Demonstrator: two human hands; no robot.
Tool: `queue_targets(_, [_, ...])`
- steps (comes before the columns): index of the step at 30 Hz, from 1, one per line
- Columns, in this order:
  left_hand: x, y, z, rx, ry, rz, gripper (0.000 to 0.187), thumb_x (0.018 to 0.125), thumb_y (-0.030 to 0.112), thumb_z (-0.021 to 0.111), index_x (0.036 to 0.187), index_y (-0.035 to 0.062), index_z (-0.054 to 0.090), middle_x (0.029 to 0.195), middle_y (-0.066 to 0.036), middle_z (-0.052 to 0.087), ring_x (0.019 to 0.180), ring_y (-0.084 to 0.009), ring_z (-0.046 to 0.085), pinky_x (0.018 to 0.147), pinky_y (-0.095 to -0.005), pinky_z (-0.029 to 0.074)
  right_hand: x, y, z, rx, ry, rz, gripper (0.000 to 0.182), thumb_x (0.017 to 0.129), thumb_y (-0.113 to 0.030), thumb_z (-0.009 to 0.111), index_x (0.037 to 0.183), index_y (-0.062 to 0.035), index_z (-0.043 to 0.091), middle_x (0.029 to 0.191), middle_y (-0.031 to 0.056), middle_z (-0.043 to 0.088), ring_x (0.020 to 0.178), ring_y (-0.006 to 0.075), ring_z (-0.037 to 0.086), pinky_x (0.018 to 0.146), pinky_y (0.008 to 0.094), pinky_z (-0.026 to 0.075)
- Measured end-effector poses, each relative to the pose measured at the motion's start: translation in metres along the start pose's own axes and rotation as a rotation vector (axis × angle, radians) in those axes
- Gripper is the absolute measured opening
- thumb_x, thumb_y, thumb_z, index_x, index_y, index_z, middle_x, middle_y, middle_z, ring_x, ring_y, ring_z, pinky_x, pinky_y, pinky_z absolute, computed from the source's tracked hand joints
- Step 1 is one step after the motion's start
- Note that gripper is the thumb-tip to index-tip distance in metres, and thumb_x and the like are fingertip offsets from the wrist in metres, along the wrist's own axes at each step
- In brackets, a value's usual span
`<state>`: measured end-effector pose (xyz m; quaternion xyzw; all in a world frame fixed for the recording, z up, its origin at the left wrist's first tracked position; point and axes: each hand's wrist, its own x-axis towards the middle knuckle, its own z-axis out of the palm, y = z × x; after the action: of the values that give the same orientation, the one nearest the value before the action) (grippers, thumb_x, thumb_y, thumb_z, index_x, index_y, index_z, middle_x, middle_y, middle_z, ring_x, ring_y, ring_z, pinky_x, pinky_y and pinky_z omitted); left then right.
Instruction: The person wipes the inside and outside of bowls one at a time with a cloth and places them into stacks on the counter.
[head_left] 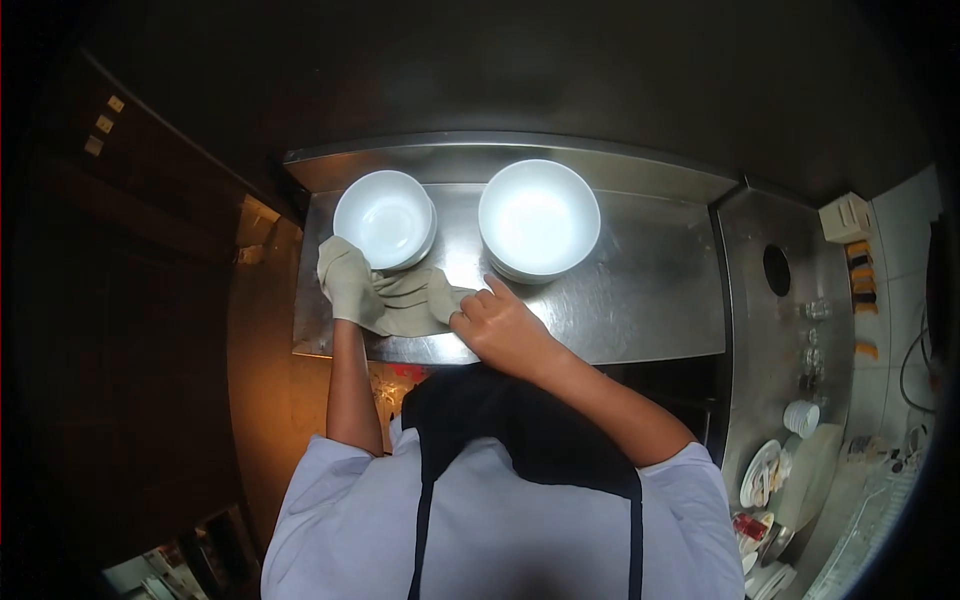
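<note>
Two stacks of white bowls stand on a steel counter (pixel 650 290), a left stack (pixel 385 220) and a right stack (pixel 540 218). A greenish-grey cloth (pixel 405 305) lies bunched in front of the left stack. My left hand (pixel 347 285) is wrapped in the cloth at the near left rim of the left stack, its fingers hidden under the fabric. With bent fingers, my right hand (pixel 493 318) pinches the cloth's right end just in front of the right stack; its index finger points towards that stack.
To the right runs a second steel counter (pixel 745 370) with a dark round hole, glasses (pixel 812 360), small stacked white dishes (pixel 801 418) and a plate with scraps (pixel 762 472). A raised steel ledge (pixel 450 150) borders the back.
</note>
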<state>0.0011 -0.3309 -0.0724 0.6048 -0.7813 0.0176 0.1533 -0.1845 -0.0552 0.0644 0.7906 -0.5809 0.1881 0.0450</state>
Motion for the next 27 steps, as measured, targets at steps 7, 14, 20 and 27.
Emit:
queue_targets(7, [-0.002, -0.006, -0.004, -0.009, -0.033, 0.250, 0.019, 0.084, 0.013, 0.066, 0.066, 0.0113, 0.061, 0.059, -0.007, 0.058, 0.050, -0.0239, 0.057, 0.047, -0.0405, 0.047, 0.003, -0.006, -0.004, -0.104, -0.035, -0.096, 0.008, 0.080, -0.013, 0.063, 0.077, -0.0060, 0.066, 0.077, 0.0092, 0.061, 0.080, 0.0269, 0.065, 0.103, 0.0510, 0.048])
queue_targets(14, [-0.071, 0.043, -0.129, -1.860, -0.647, -0.447, 0.029, 0.105, 0.035, 0.054, 0.108, 0.0068, 0.059, 0.092, -0.003, 0.064, 0.078, -0.0145, 0.063, 0.071, -0.0308, 0.054, 0.038, -0.028, -0.026, 0.768, 0.104, -0.087, 0.008, 0.075, -0.002, 0.062, 0.079, -0.0030, 0.069, 0.087, 0.0107, 0.070, 0.087, 0.0295, 0.069, 0.094, 0.0422, 0.054])
queue_targets(20, [-0.123, 0.090, -0.155, -1.503, -0.667, 0.195, 0.039, 0.105, 0.034, 0.054, 0.131, 0.0055, 0.053, 0.123, -0.008, 0.059, 0.113, -0.0180, 0.057, 0.098, -0.0313, 0.048, 0.085, -0.019, 0.003, 1.780, -0.150, 0.082, 0.018, 0.078, 0.002, 0.053, 0.084, 0.0039, 0.070, 0.093, 0.0144, 0.071, 0.091, 0.0212, 0.067, 0.088, 0.0335, 0.051])
queue_targets(27, [-0.124, -0.033, -0.121, -1.768, -0.315, -0.129, 0.050, 0.104, 0.032, 0.055, 0.146, 0.0057, 0.045, 0.146, -0.009, 0.051, 0.137, -0.0215, 0.047, 0.115, -0.0334, 0.039, 0.014, 0.017, -0.019, 1.021, -0.008, 0.226, 0.026, 0.077, 0.006, 0.054, 0.095, 0.0011, 0.072, 0.106, 0.0146, 0.072, 0.106, 0.0273, 0.068, 0.097, 0.0390, 0.051])
